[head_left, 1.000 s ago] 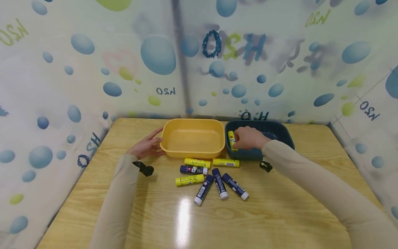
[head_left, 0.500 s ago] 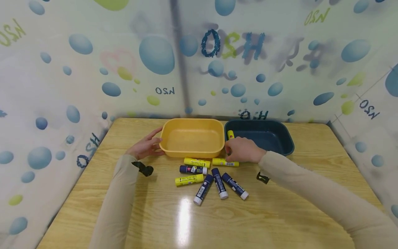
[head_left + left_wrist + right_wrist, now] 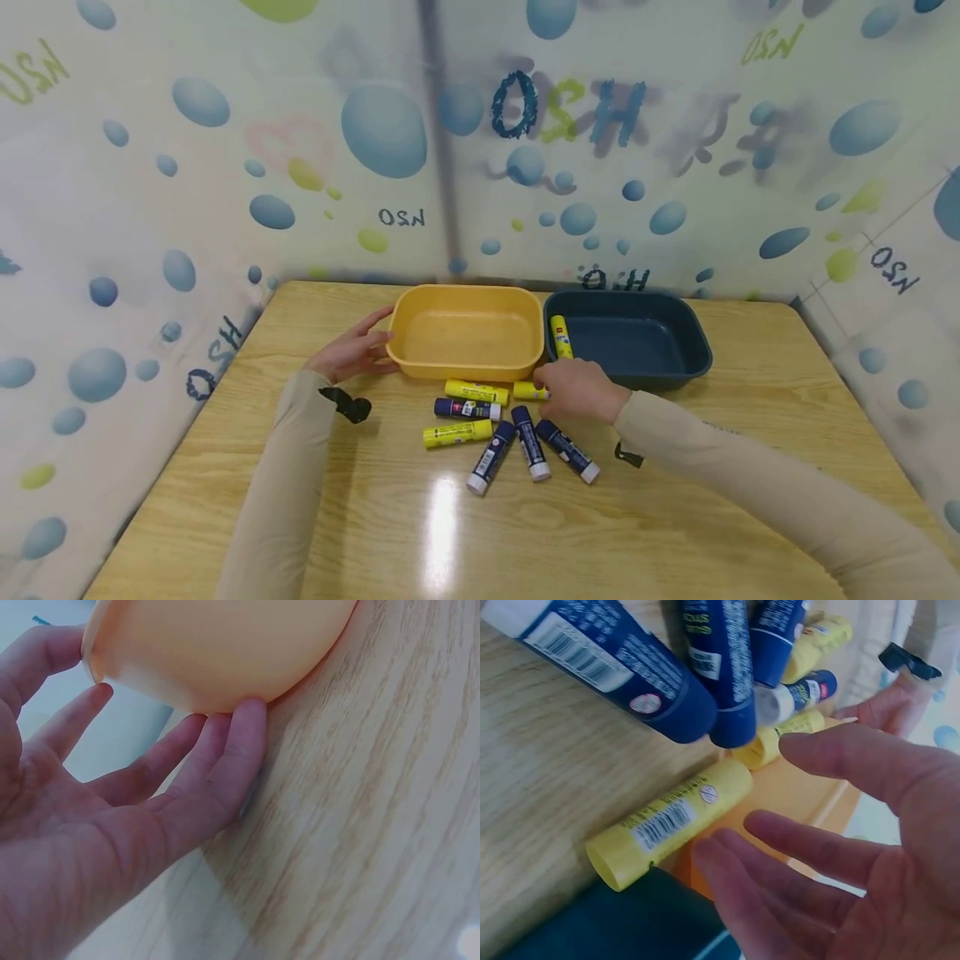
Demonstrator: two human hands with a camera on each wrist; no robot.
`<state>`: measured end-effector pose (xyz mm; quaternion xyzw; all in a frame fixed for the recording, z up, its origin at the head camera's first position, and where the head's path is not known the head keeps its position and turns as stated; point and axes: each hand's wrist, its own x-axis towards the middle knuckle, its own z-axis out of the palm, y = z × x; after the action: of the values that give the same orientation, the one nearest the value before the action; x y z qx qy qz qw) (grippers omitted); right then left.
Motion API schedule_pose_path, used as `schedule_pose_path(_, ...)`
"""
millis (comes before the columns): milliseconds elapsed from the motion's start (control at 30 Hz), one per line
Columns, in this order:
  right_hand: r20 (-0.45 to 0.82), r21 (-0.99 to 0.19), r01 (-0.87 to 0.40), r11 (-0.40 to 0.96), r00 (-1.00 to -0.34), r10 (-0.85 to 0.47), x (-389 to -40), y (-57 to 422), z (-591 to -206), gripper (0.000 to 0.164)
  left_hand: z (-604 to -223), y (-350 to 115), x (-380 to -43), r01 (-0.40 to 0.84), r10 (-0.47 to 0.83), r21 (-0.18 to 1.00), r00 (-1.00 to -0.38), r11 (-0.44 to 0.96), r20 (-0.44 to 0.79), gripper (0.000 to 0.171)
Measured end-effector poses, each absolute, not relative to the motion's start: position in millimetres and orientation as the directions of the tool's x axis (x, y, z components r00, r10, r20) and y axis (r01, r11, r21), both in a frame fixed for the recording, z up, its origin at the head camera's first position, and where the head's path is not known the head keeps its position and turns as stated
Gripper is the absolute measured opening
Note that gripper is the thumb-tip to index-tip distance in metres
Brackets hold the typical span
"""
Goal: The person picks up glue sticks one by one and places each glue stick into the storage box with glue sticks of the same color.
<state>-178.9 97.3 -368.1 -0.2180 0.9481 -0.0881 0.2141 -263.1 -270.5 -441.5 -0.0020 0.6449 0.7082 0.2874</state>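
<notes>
In the head view my left hand rests its fingertips against the outer left side of the yellow tray. The left wrist view has those fingers on the tray's wall and rim, not wrapped round it. My right hand reaches over a yellow glue stick in front of the dark blue tray. Seen from the right wrist, its fingers are spread apart beside that yellow glue stick, with a gap between them. Another yellow glue stick lies inside the dark tray's left end.
Several glue sticks lie on the wooden table before the trays: yellow ones and navy ones with white ends. The trays stand side by side near a patterned wall covering.
My right hand has come out of the dark tray, leaving a yellow glue stick in it, and has moved forward over the table toward another yellow one. My left hand stays put.
</notes>
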Motion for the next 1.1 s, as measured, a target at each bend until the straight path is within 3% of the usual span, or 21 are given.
schedule_pose_path(233,-0.322,-0.236,-0.417,0.878,-0.819,-0.476,-175.7,96.3,-384.7,0.029,-442.8,-270.7,-263.1,-0.402,0.397,0.915,-0.836,0.023,-0.377,0.066)
schedule_pose_path(433,-0.268,-0.214,-0.485,0.848,-0.806,-0.529,-173.5,97.0,-398.3,0.037,-443.6,-270.6,-262.7,-0.404,0.397,0.914,-0.836,0.018,-0.378,0.066)
schedule_pose_path(667,-0.159,-0.094,-0.584,0.806,-0.790,-0.592,-167.1,94.0,-406.5,0.016,-444.2,-271.4,-261.9,-0.411,0.399,0.911,-0.835,0.006,-0.379,0.066)
schedule_pose_path(1100,-0.086,-0.002,-0.591,0.806,-0.803,-0.589,-175.1,88.5,-417.8,0.007,-442.4,-269.1,-261.7,-0.406,0.388,0.914,-0.840,0.014,-0.379,0.064)
